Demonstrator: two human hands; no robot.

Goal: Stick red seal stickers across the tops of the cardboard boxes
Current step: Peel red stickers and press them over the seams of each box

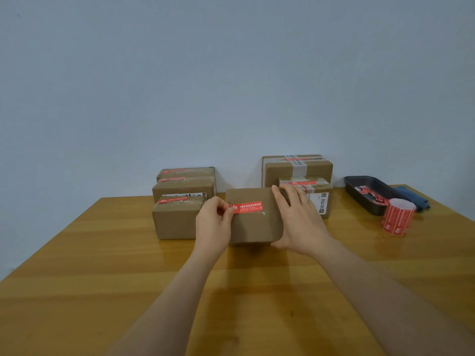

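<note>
A cardboard box (253, 227) is tilted up toward me at the table's middle, its top facing me. A red seal sticker (248, 207) lies across that top. My left hand (214, 222) pinches the sticker's left end at the box's left edge. My right hand (298, 219) grips the box's right side, fingers over its top corner and thumb under its bottom. A roll of red stickers (398, 217) stands upright to the right.
Three sealed boxes (180, 217) are stacked in a row at the left, two more boxes (299, 170) behind on the right. A dark tray (370, 191) with red scraps and a blue cloth (413, 199) sit at the far right of the wooden table (128, 278).
</note>
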